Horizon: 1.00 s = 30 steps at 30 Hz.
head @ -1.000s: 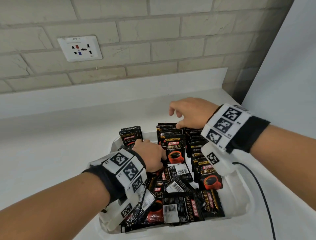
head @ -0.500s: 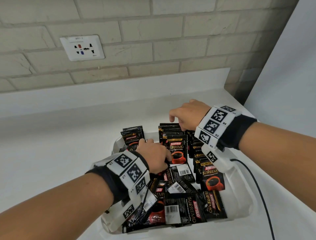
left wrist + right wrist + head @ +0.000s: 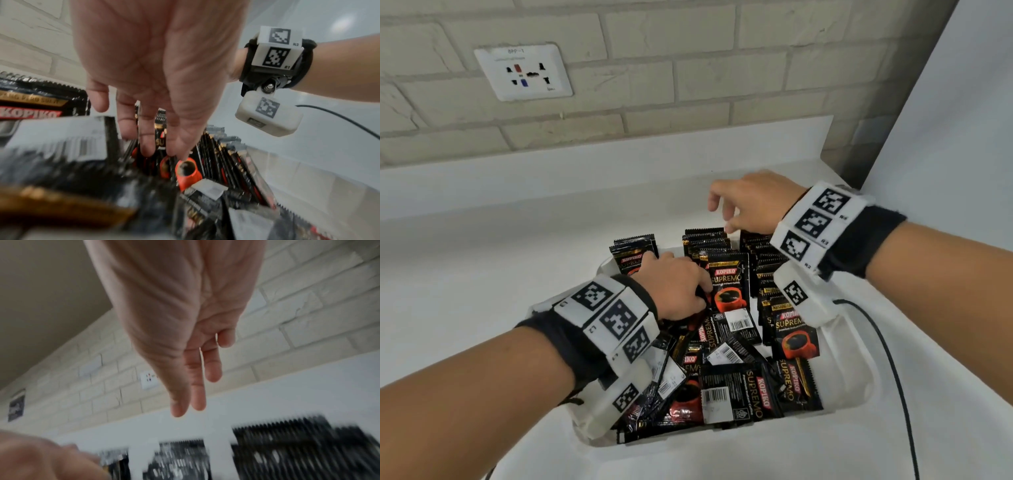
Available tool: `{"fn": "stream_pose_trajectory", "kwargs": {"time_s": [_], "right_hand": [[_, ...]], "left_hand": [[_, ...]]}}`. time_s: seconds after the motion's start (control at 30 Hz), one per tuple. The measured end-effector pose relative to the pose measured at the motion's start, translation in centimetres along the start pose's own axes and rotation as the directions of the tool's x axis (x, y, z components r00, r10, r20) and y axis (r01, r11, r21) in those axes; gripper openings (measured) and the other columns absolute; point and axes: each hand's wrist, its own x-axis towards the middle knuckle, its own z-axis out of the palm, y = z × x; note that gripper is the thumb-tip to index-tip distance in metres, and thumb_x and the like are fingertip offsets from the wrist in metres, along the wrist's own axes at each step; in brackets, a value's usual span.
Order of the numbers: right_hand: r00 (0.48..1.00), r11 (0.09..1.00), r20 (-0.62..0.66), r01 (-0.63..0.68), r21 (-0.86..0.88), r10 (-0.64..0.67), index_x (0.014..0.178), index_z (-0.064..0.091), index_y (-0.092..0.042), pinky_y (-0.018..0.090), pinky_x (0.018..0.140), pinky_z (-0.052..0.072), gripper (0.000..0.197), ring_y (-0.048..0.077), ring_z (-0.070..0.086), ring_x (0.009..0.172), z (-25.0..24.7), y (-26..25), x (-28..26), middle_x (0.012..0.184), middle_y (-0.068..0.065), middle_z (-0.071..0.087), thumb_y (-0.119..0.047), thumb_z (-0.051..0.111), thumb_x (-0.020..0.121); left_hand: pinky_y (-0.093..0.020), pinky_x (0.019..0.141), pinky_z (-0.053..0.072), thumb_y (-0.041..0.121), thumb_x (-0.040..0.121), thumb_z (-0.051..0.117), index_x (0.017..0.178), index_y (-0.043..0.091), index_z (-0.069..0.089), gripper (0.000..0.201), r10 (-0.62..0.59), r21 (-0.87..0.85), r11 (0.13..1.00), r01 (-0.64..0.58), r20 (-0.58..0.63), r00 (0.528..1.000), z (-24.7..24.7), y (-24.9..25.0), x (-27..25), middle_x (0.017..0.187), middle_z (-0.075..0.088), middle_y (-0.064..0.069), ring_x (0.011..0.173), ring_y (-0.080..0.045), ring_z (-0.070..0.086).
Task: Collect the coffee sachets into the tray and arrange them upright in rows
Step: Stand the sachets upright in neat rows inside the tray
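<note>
A white tray (image 3: 849, 370) holds black Kopiko coffee sachets. Three upright rows stand at its back: a left row (image 3: 633, 250), a middle row (image 3: 727, 274) and a right row (image 3: 767, 270). Loose sachets (image 3: 736, 394) lie flat and crossed in the front half. My left hand (image 3: 678, 287) reaches down beside the middle row's front sachet. In the left wrist view this left hand (image 3: 163, 153) has straight fingers among the upright sachets. My right hand (image 3: 722, 217) hovers above the back of the rows, fingers relaxed and holding nothing, as the right wrist view of the hand (image 3: 195, 395) confirms.
The tray sits on a white counter (image 3: 482, 274) against a brick wall with a socket plate (image 3: 524, 72). A black cable (image 3: 893, 370) runs along the counter right of the tray. A white panel (image 3: 962, 120) closes the right side.
My right hand has lifted off the tops of the back sachets and now hangs free above them. The left hand stays at the front of the middle row.
</note>
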Motion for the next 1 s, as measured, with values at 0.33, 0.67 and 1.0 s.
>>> {"fn": "stream_pose_trajectory", "kwargs": {"time_s": [0.33, 0.67, 1.0], "right_hand": [[0.886, 0.975, 0.407, 0.211, 0.076, -0.223, 0.115, 0.061, -0.019, 0.016, 0.083, 0.045, 0.033, 0.003, 0.055, 0.092, 0.3, -3.4, -7.9, 0.107, -0.007, 0.063, -0.035, 0.061, 0.085], [0.784, 0.986, 0.618, 0.143, -0.085, -0.061, 0.144, 0.018, -0.022, 0.048, 0.102, 0.038, 0.097, 0.025, 0.029, 0.131, 6.6, -4.8, -7.6, 0.144, 0.008, 0.025, -0.060, 0.067, 0.070], [0.818, 0.978, 0.572, 0.165, -0.129, -0.063, 0.140, 0.018, -0.022, 0.042, 0.098, 0.039, 0.103, 0.024, 0.043, 0.110, 6.9, -4.8, -6.7, 0.121, 0.005, 0.047, -0.058, 0.075, 0.061]], "left_hand": [[-0.022, 0.087, 0.037, 0.043, 0.089, 0.054, 0.109, 0.047, 0.055, 0.020, 0.057, -0.305, 0.946, -0.113, -0.186, 0.981, -7.2, -0.8, -5.0, 0.108, 0.060, 0.024, 0.094, -0.002, 0.056], [-0.011, 0.071, 0.038, 0.085, 0.059, 0.048, 0.091, 0.061, 0.056, 0.041, 0.079, -0.446, 0.886, -0.124, -0.117, 0.990, -4.5, -3.8, -10.6, 0.095, 0.055, 0.045, 0.085, 0.018, 0.056], [-0.004, 0.097, 0.029, 0.047, 0.085, 0.058, 0.094, 0.055, 0.046, 0.017, 0.159, -0.375, 0.910, -0.180, -0.085, 0.984, 2.5, -4.2, -10.9, 0.113, 0.046, 0.032, 0.112, 0.020, 0.036]]}}
